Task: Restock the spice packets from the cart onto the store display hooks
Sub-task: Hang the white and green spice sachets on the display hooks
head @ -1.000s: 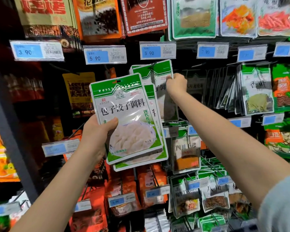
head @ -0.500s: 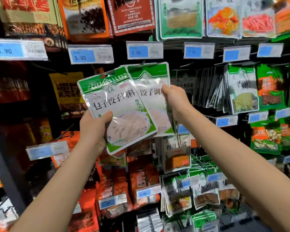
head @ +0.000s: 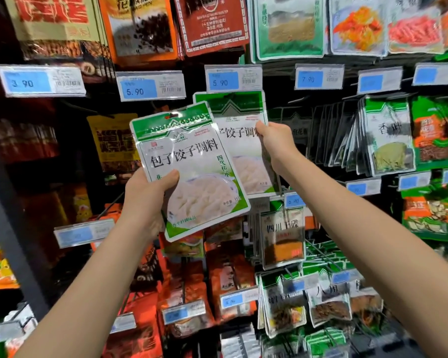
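Note:
My left hand (head: 146, 200) grips a green-and-white dumpling spice packet (head: 192, 171) by its lower left edge, thumb on the front. It tilts a little to the left, in front of the display. Behind it, my right hand (head: 276, 140) pinches the right edge of a second, matching packet (head: 239, 140), held upright just under the 5.90 price tag (head: 233, 78). Whether that packet hangs on a hook is hidden from me. The cart is out of view.
Rows of hanging packets fill the wall: orange and red ones (head: 228, 282) below, green-topped ones (head: 388, 135) to the right, larger bags (head: 140, 24) above. Price tags (head: 150, 86) stick out on hook ends. A dark upright post (head: 8, 223) runs down the left.
My left hand moved its packet up and right, and fewer packets show in it than a second ago. My right hand slid down the hanging packet's edge. The view shifted slightly.

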`<state>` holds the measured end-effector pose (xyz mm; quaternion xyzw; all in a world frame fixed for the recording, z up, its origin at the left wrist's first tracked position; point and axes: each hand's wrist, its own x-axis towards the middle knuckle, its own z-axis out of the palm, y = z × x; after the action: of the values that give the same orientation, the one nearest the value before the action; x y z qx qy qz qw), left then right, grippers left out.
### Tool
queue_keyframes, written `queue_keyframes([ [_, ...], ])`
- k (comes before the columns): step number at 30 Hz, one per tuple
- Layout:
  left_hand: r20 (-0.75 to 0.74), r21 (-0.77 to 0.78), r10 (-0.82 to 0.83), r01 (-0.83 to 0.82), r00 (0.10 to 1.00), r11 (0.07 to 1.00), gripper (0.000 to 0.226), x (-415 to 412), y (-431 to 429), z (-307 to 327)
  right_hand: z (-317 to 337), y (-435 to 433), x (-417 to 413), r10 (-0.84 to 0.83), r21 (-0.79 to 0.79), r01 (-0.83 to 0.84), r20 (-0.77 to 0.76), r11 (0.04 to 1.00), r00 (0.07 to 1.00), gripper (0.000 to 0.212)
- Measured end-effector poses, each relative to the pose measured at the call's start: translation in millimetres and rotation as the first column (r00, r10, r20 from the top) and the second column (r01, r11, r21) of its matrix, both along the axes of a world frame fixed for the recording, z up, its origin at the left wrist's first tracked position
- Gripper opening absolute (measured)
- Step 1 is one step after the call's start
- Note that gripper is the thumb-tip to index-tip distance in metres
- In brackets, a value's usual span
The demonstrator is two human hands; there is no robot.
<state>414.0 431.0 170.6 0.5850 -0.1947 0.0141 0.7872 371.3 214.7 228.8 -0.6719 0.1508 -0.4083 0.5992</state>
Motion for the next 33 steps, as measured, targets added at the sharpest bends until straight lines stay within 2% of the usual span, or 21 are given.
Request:
queue_keyframes([
  [5, 0.0, 0.028, -0.029, 0.029, 1.0, 0.999, 0.026, -0.3, 0.3, -1.5, 3.0, -10.5, 30.5, -0.179, -0.077, 0.172, -0.084, 0.982, 0.98, 0.044],
  [10, 0.014, 0.09, -0.021, 0.02, 1.0, 0.996, 0.021, -2.1, 0.9, -2.2, 6.4, -17.4, 55.9, -0.338, -0.324, 0.26, -0.211, 0.909, 0.917, 0.025],
  [11, 0.016, 0.098, -0.022, 0.021, 1.0, 0.995, 0.02, -2.2, 1.5, -1.8, 5.6, -17.5, 55.9, -0.377, -0.377, 0.282, -0.206, 0.882, 0.903, 0.022],
  [13, 0.029, 0.111, -0.024, 0.021, 0.999, 0.994, 0.02, -1.2, 2.5, -1.5, -1.2, -12.2, 45.6, -0.457, -0.51, 0.347, -0.104, 0.787, 0.883, 0.021],
  [15, 0.056, 0.111, -0.03, 0.023, 0.998, 0.994, 0.019, 0.1, 0.8, -1.6, -15.8, -3.1, 30.1, -0.427, -0.574, 0.363, 0.025, 0.734, 0.904, 0.022],
  [16, 0.066, 0.11, -0.031, 0.023, 0.997, 0.994, 0.017, 0.6, -2.1, -1.7, -24.1, 2.2, 20.8, -0.321, -0.539, 0.296, 0.05, 0.788, 0.946, 0.018],
  [18, 0.093, 0.119, -0.045, 0.034, 0.995, 0.992, 0.011, -1.6, -11.7, 0.3, -36.3, 17.0, 4.1, 0.023, -0.377, -0.035, -0.034, 0.926, 0.999, 0.025],
  [19, 0.106, 0.131, -0.058, 0.044, 0.993, 0.99, 0.009, -4.2, -19.1, 2.6, -40.3, 20.8, -0.5, 0.149, -0.287, -0.165, -0.075, 0.944, 0.986, 0.031],
  [20, 0.119, 0.143, -0.066, 0.048, 0.991, 0.988, 0.01, -7.3, -27.0, 6.1, -41.7, 22.3, -3.2, 0.21, -0.215, -0.223, -0.081, 0.951, 0.974, 0.034],
  [22, 0.152, 0.152, -0.056, 0.032, 0.987, 0.988, 0.012, -11.8, -41.2, 15.6, -37.9, 19.2, -3.0, 0.203, -0.116, -0.202, -0.006, 0.972, 0.979, 0.036],
  [25, 0.19, 0.185, -0.056, 0.02, 0.98, 0.982, 0.013, -13.0, -55.1, 29.0, -29.4, 13.5, -4.1, 0.135, -0.064, -0.131, 0.074, 0.989, 0.988, 0.043],
  [27, 0.212, 0.227, -0.067, 0.017, 0.975, 0.974, 0.019, -11.9, -61.3, 32.9, -28.9, 7.3, -4.6, 0.101, -0.054, -0.097, 0.083, 0.994, 0.991, 0.042],
  [33, 0.215, 0.241, -0.075, 0.022, 0.974, 0.97, 0.01, -14.5, -64.2, 24.8, -37.6, -0.9, -10.4, 0.109, -0.087, -0.101, 0.095, 0.991, 0.989, 0.031],
])
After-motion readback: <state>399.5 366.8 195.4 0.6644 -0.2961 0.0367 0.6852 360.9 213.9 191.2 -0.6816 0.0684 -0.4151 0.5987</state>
